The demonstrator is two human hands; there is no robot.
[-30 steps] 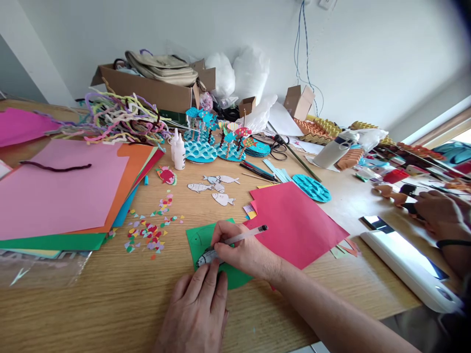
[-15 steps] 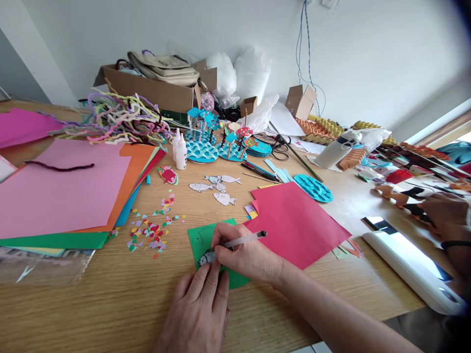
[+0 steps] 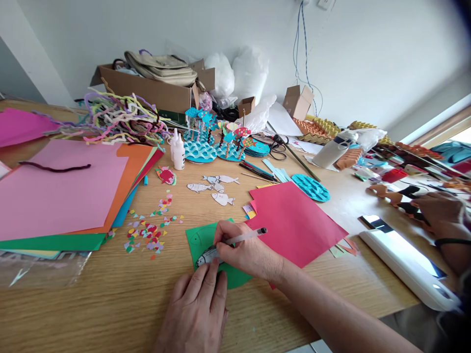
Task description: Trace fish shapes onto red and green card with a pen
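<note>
My right hand [image 3: 241,250] is closed round a pen [image 3: 245,236] with a pale, see-through barrel and a dark end. Its tip is hidden by my fingers, at the upper edge of a paper fish cutout [image 3: 206,257]. That cutout lies on a sheet of green paper [image 3: 235,279], which bears a drawn fish outline at its upper left. With fingers stretched out flat, my left hand [image 3: 198,309] presses the lower edge of the cutout and the paper. Red paper [image 3: 298,225] lies just right of my right hand.
Paper confetti [image 3: 149,233] lies left of the green sheet, with white fish cutouts [image 3: 222,198] beyond. Stacked coloured paper [image 3: 66,191] fills the left. Glue bottles [image 3: 179,154] stand behind. At right are a white device [image 3: 401,264] and another person's hand [image 3: 441,211].
My right hand has shifted slightly right with the pen along the cutout, showing more of the fish. My left hand stays pressed down. The whole view has drifted slightly.
</note>
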